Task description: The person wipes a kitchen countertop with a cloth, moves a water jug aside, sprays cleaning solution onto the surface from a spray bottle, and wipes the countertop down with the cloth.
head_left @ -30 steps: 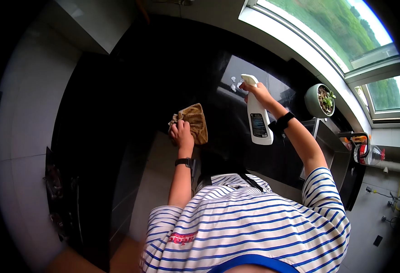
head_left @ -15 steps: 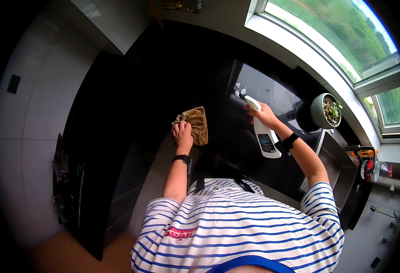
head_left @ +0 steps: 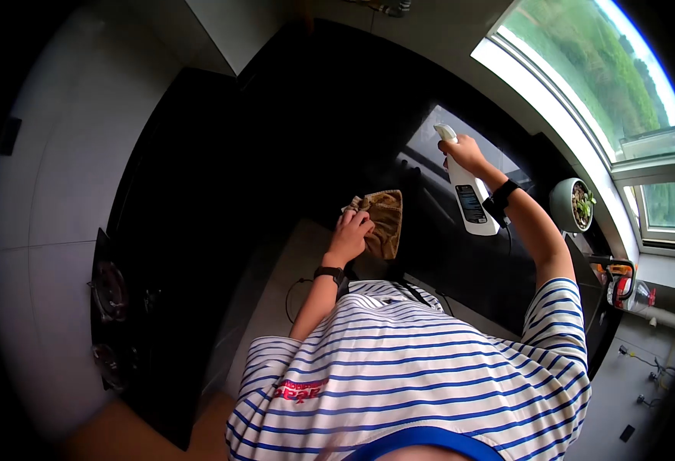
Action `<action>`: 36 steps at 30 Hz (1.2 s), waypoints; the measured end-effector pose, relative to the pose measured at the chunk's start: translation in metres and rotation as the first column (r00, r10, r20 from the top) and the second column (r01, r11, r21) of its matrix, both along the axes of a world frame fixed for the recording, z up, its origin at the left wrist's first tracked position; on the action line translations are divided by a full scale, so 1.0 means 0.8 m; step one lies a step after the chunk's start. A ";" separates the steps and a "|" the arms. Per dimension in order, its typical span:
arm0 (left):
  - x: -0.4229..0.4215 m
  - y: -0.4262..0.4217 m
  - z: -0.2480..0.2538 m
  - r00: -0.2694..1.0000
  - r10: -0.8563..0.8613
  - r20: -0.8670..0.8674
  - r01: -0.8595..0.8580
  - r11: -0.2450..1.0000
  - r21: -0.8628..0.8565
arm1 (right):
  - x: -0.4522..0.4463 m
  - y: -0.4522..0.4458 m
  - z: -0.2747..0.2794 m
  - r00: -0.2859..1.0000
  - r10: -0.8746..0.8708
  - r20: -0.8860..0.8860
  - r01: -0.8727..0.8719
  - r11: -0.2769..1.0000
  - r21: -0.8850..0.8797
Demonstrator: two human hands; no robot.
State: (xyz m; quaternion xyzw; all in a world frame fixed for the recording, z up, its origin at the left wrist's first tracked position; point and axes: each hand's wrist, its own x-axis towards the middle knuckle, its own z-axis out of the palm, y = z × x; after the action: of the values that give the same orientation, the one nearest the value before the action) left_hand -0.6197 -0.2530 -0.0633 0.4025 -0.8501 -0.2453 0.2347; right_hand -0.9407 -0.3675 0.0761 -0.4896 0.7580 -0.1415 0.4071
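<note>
A white spray bottle with a dark label is gripped at its neck by my right hand, above the black countertop. Its nozzle head points toward the far side. In my left hand a brown cloth is bunched at one edge, with the rest of it hanging out to the right. The fingers are curled over the cloth. Whether the cloth touches the counter is hard to tell against the dark surface.
A potted plant stands by the window on the right. Beyond my right arm is a clear bottle with a red cap. A gas stove lies at the far left. A pale cabinet hangs at the back.
The view has swung left. My right hand has raised the spray bottle farther from my body, and my left hand has carried the cloth to the right.
</note>
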 end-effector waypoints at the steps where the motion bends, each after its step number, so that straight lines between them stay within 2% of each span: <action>1: 0.009 -0.007 0.000 0.997 -0.062 -0.048 0.063 0.998 0.009 | 0.011 -0.014 -0.004 1.000 0.020 0.001 -0.020 1.000 0.022; 4: 0.021 -0.021 0.002 0.992 -0.117 -0.038 0.118 0.993 0.011 | 0.044 -0.038 -0.018 0.997 0.072 0.032 -0.073 0.996 0.049; 6: 0.027 -0.029 -0.005 0.992 -0.117 -0.051 0.118 0.993 0.016 | 0.067 -0.054 -0.016 0.966 0.218 0.137 -0.224 0.974 0.033; 7: 0.027 -0.028 -0.008 0.991 -0.118 -0.061 0.119 0.993 0.012 | 0.081 -0.058 -0.010 0.958 0.216 0.187 -0.233 0.970 0.071; 12: 0.042 -0.046 -0.012 0.990 -0.122 -0.063 0.122 0.992 0.000 | 0.139 -0.086 0.000 0.941 0.277 0.194 -0.306 0.942 0.140; 15: 0.043 -0.050 -0.009 0.988 -0.135 -0.073 0.136 0.991 0.010 | 0.170 -0.094 0.017 0.911 0.377 0.164 -0.403 0.898 0.178; 19: 0.044 -0.053 -0.006 0.983 -0.147 -0.113 0.148 0.989 -0.004 | 0.190 -0.101 0.015 0.914 0.331 0.232 -0.377 0.906 0.193; 21: 0.046 -0.056 -0.005 0.981 -0.163 -0.110 0.163 0.987 -0.008 | 0.191 -0.111 0.004 0.879 0.405 0.251 -0.459 0.862 0.215; 25: 0.046 -0.058 -0.009 0.976 -0.188 -0.107 0.186 0.982 -0.025 | 0.194 -0.119 -0.015 0.866 0.424 0.265 -0.485 0.842 0.238; 28: 0.049 -0.060 -0.007 0.974 -0.195 -0.117 0.193 0.981 -0.030 | 0.192 -0.122 -0.021 0.853 0.382 0.355 -0.486 0.830 0.273; 30: 0.052 -0.061 -0.006 0.972 -0.201 -0.122 0.199 0.980 -0.027 | 0.192 -0.116 -0.015 0.827 0.355 0.437 -0.486 0.842 0.236; 34: 0.051 -0.063 -0.007 0.969 -0.217 -0.122 0.215 0.976 -0.028 | 0.193 -0.098 -0.004 0.823 0.359 0.441 -0.464 0.871 0.158; 36: 0.052 -0.066 -0.008 0.967 -0.223 -0.123 0.221 0.975 -0.030 | 0.191 -0.092 -0.010 0.825 0.309 0.473 -0.368 0.929 0.035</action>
State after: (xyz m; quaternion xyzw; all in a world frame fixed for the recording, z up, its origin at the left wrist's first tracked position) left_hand -0.5785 -0.3061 -0.0696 0.2869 -0.8753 -0.2879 0.2620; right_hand -0.7878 -0.4412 0.0681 -0.5426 0.5481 -0.1309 0.6230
